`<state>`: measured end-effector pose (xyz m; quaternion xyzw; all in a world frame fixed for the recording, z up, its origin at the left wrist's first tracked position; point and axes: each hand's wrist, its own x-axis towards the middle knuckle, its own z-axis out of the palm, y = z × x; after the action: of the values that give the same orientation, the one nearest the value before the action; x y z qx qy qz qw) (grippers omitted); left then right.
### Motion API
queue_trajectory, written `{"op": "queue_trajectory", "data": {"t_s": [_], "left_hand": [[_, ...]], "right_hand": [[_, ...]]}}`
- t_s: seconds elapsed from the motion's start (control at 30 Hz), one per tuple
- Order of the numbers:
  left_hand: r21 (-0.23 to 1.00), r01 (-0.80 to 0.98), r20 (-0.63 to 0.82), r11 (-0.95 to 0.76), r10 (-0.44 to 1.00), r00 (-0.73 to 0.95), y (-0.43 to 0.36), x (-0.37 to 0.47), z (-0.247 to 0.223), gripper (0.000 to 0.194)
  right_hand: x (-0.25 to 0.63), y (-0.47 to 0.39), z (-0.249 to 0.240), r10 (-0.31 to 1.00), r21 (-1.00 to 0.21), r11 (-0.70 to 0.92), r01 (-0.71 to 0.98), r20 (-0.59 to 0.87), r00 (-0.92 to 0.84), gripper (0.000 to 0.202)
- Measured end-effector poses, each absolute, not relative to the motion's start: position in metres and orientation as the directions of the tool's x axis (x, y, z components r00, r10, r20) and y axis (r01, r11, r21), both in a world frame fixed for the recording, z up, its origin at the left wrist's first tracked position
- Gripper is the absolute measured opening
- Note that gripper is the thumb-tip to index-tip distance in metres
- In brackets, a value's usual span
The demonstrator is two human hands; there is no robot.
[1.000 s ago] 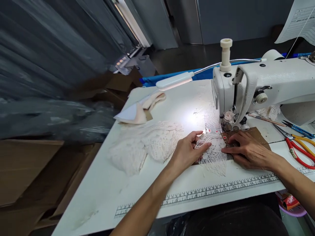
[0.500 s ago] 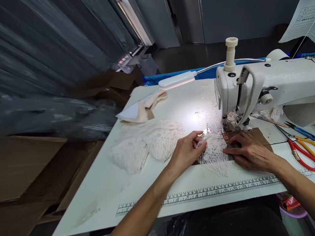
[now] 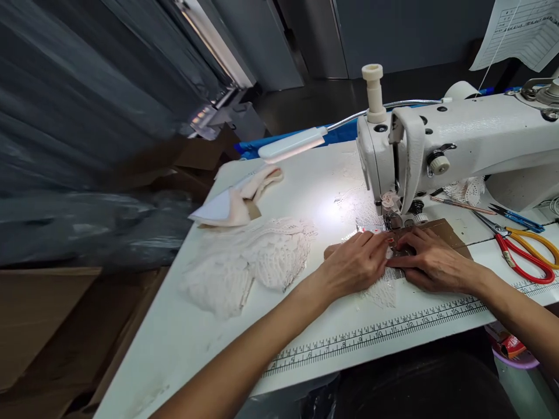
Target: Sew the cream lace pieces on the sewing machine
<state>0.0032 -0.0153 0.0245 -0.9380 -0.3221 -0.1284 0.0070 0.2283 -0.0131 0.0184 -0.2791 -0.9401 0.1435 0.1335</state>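
White lace point(image 3: 382, 293) lies at the foot of a white sewing machine point(image 3: 480, 137), partly under my hands. My left hand point(image 3: 356, 262) covers much of the lace, its fingers closed together near the needle area; whatever they pinch is hidden. Just right of it, my right hand point(image 3: 430, 259) rests on the lace's edge and a brown plate point(image 3: 445, 234), fingers bent and partly spread, its index fingertip beside my left fingers. A pale rosette point(image 3: 390, 201) hangs on the machine head above them.
Left of my hands lies a pile of lace point(image 3: 244, 262), with cream fabric pieces point(image 3: 233, 203) behind it. Red-handled scissors point(image 3: 519, 259), yellow-handled scissors point(image 3: 535, 244) and blue snips point(image 3: 517, 218) lie right. A lamp point(image 3: 292, 144) reaches over the table point(image 3: 192, 349); a printed ruler runs along the front.
My left hand has moved right across the lace, up against my right hand, and turned more palm-down. The whole view has shifted, so the machine appears further left.
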Motion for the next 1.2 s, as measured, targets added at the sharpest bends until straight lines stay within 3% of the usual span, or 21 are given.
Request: {"op": "queue_trajectory", "data": {"t_s": [0.1, 0.4, 0.6, 0.8, 1.2], "left_hand": [[-0.003, 0.609, 0.205, -0.793, 0.595, 0.777, -0.011, 0.001, 0.019, 0.034], [-0.115, 0.672, 0.337, -0.731, 0.608, 0.719, -0.022, -0.002, 0.008, 0.035], [-0.005, 0.697, 0.277, -0.717, 0.668, 0.690, -0.005, -0.003, 0.008, 0.039], [0.142, 0.681, 0.352, -0.718, 0.680, 0.643, -0.002, -0.006, 0.004, 0.038], [0.184, 0.656, 0.375, -0.732, 0.669, 0.641, 0.001, -0.011, 0.001, 0.036]], "right_hand": [[0.228, -0.013, 0.018, 0.559, -0.336, 0.807, 0.485, 0.173, -0.811, 0.037], [0.227, -0.012, 0.014, 0.553, -0.305, 0.822, 0.481, 0.221, -0.803, 0.035], [0.227, -0.006, 0.008, 0.592, -0.368, 0.797, 0.479, 0.314, -0.743, 0.037], [0.227, -0.006, 0.007, 0.593, -0.372, 0.797, 0.476, 0.333, -0.733, 0.037], [0.221, -0.009, 0.007, 0.611, -0.289, 0.790, 0.540, 0.306, -0.730, 0.033]]}}
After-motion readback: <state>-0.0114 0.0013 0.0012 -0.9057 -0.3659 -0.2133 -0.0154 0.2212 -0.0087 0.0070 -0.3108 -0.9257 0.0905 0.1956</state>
